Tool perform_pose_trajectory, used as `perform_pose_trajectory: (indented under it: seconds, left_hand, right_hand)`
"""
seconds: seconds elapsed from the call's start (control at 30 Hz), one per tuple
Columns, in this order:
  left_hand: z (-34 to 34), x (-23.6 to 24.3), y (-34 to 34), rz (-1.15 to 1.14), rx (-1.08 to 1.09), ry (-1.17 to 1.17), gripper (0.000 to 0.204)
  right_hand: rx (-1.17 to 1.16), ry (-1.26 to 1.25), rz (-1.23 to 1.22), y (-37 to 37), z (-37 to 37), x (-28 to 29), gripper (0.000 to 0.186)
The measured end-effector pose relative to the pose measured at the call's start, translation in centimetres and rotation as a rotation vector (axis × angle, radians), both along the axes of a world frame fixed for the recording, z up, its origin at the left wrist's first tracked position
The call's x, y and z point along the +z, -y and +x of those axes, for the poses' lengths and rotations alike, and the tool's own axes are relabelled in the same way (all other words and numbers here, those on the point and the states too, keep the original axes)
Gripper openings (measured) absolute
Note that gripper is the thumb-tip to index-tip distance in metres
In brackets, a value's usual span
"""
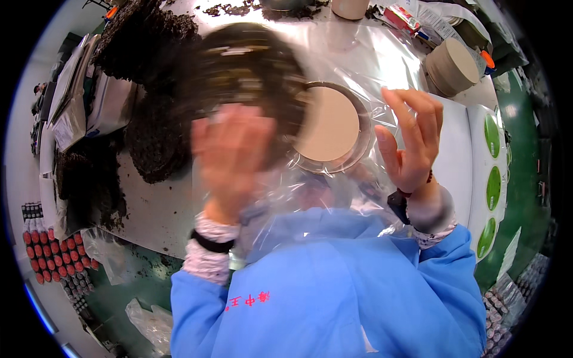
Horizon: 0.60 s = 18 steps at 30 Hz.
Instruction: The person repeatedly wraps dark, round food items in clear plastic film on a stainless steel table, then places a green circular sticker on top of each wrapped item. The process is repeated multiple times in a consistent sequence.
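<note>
My left hand (234, 156), smeared by motion, grips a dark round cake (253, 77) that looks like dried seaweed. The cake is blurred too and covers the left edge of a beige round card (331, 122). That card lies inside a clear round rim on see-through plastic film (364, 59). To the card's right, my right hand (413, 134) is open with fingers apart, above the film and holding nothing. More dark cakes (156, 137) are piled on the left side of the table.
A stack of beige round cards (453, 67) stands at the right. Behind it lie packets and an orange-handled tool (487, 58). Dark crumbs (230, 9) are scattered at the back. White boxes with green ovals (490, 179) line the right edge. Papers and trays (89, 89) stand at left.
</note>
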<state>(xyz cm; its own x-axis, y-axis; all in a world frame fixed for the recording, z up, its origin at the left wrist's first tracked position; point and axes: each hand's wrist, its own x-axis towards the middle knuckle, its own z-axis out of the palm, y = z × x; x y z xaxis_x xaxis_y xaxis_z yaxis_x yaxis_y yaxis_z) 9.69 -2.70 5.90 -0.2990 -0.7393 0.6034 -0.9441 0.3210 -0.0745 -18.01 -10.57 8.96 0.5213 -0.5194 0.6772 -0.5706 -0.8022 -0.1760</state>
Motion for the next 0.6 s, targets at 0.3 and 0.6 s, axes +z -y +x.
perform_pose_trajectory:
  seconds: [0.3,0.6]
  left_hand:
    - [-4.6,-2.6,5.6,0.827,-0.248,-0.304,0.098]
    - [-8.1,-7.5,8.8,0.984,-0.035,0.031,0.118]
  right_hand:
    - [-0.062,-0.615,0.457,0.4,1.1,-4.3,0.085]
    - [-0.136,-0.979,0.674,2.0,5.2,-7.9,0.083]
